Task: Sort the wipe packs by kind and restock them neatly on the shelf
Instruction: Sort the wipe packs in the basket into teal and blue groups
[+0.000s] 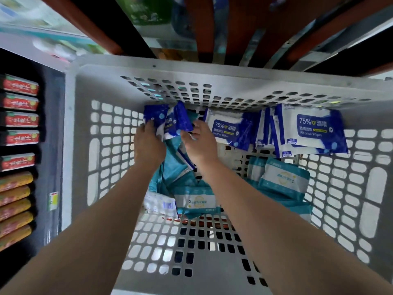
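A grey perforated crate (119,158) holds wipe packs of two kinds. Blue and white alcohol wipe packs (310,130) lean against its far wall on the right, another blue pack (227,128) beside them. Teal and white wipe packs (282,179) lie on the crate floor in the middle and right. Both my arms reach down into the crate. My left hand (148,143) grips a blue pack (154,113) at the far wall. My right hand (198,141) grips a second blue pack (180,118) right next to it.
Shelf edges with brown uprights (197,26) and blurred goods stand beyond the crate. On the left, a dark shelf (51,133) carries rows of red boxes (21,120) and orange packets (14,207). A white barcoded pack (159,203) lies near the crate's middle.
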Motion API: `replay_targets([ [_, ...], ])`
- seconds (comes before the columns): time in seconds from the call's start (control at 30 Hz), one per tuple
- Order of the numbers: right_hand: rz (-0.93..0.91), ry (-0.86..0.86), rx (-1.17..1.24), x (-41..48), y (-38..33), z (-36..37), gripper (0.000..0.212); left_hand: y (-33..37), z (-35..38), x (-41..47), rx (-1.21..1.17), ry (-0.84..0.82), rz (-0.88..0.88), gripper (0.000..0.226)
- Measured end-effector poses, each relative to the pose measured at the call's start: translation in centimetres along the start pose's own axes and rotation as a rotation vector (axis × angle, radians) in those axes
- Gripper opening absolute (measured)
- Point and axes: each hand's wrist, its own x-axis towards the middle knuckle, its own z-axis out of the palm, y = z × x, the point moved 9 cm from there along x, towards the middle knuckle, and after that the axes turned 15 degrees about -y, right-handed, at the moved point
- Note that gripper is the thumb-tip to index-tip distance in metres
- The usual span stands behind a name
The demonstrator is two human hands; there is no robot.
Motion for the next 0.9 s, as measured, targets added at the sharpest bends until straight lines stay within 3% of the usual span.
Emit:
replay_targets([
  [0.1,0.011,-0.004,-0.048,1.7,-0.9,0.2,0.014,-0.9,0.1,0.4,-0.104,-0.004,-0.070,0.059],
  [0.2,0.076,-0.038,-0.076,2.4,-0.2,0.3,0.023,-1.3,0.1,0.4,-0.192,-0.060,-0.144,0.100],
  [0.27,0.097,-0.057,-0.085,2.4,0.2,0.3,0.014,-1.4,0.7,0.5,-0.230,-0.093,-0.132,0.105],
  [0.37,0.118,0.010,-0.024,1.5,0.9,-0.9,0.011,-1.2,1.4,-0.4,-0.463,-0.116,-0.098,0.076],
  [0.47,0.116,0.065,0.141,0.6,1.8,-2.4,0.006,-0.4,2.4,-1.7,-0.906,-0.178,-0.085,0.018],
  [0.63,0.119,0.095,0.431,-1.9,3.6,-4.6,0.020,1.2,2.4,-3.6,-1.196,-0.202,-0.081,0.020],
  [0.7,0.096,0.079,0.482,-2.8,3.3,-5.3,0.023,2.0,1.4,-3.8,-1.005,-0.255,0.029,0.026],
  [0.77,0.047,0.092,0.395,-3.3,2.4,-6.5,0.027,3.8,0.4,-4.0,-0.504,-0.336,0.156,0.036],
  [0.83,0.007,0.101,0.272,-3.8,1.2,-7.4,0.034,5.2,-0.9,-4.4,-0.027,-0.261,0.191,0.042],
  [0.9,0.011,0.085,0.237,-4.2,0.8,-7.6,0.036,7.2,-2.0,-4.8,0.021,-0.198,0.261,0.039],
])
